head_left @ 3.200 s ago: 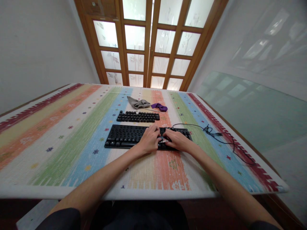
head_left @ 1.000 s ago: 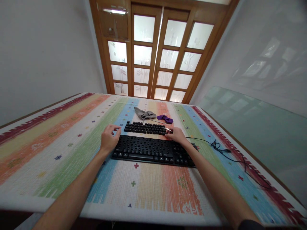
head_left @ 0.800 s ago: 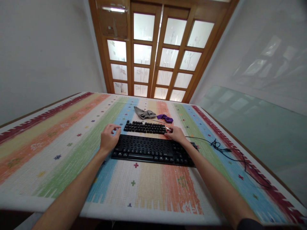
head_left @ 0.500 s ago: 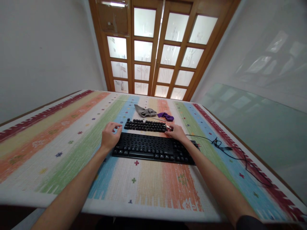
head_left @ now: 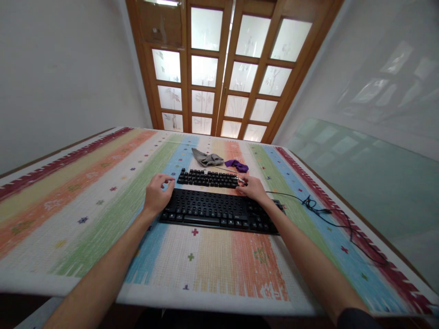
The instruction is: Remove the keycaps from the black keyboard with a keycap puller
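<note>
Work is shifted from keyboard [head_left: 206,205] to loose keycaps [head_left: 207,178]: metal tool [head_left: 242,181] gripped in right hand [head_left: 254,188], left hand [head_left: 157,193] drawn aside, open.

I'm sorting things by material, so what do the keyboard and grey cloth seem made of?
Keyboard: probably hard plastic, black and fairly matte; crisp moulded keys suggest it.
Grey cloth: soft, dull fabric by its loose folds; the fibre can't be told.

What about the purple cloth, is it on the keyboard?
No, the purple cloth lies beyond the keycaps, on the tablecloth beside the gray cloth.
</note>
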Tool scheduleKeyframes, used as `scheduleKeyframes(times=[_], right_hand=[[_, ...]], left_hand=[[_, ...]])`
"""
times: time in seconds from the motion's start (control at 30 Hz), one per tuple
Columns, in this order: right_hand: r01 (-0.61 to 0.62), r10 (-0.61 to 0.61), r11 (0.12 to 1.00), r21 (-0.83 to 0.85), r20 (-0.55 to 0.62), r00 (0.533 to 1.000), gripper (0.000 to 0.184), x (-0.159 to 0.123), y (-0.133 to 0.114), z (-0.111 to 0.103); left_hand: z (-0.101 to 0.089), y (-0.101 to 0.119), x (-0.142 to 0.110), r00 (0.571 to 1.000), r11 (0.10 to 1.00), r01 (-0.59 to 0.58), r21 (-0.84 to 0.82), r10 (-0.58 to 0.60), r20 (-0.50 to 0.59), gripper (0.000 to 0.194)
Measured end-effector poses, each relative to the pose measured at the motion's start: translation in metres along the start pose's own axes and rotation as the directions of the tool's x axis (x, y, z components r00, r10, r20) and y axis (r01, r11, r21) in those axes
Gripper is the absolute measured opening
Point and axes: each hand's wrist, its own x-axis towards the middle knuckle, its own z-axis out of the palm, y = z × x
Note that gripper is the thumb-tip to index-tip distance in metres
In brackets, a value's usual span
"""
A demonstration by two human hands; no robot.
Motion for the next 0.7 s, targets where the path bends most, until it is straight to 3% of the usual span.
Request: scheduleKeyframes(times=[0.7], right_hand=[[0.128,-0.121,0.988,-0.09,0.076,0.99,0.019,-0.001,-0.05,0.003]], left_hand=[[-0.001,0.005,-0.001,0.999,1.0,-0.031,0.004,0.031,0.013,0.013]])
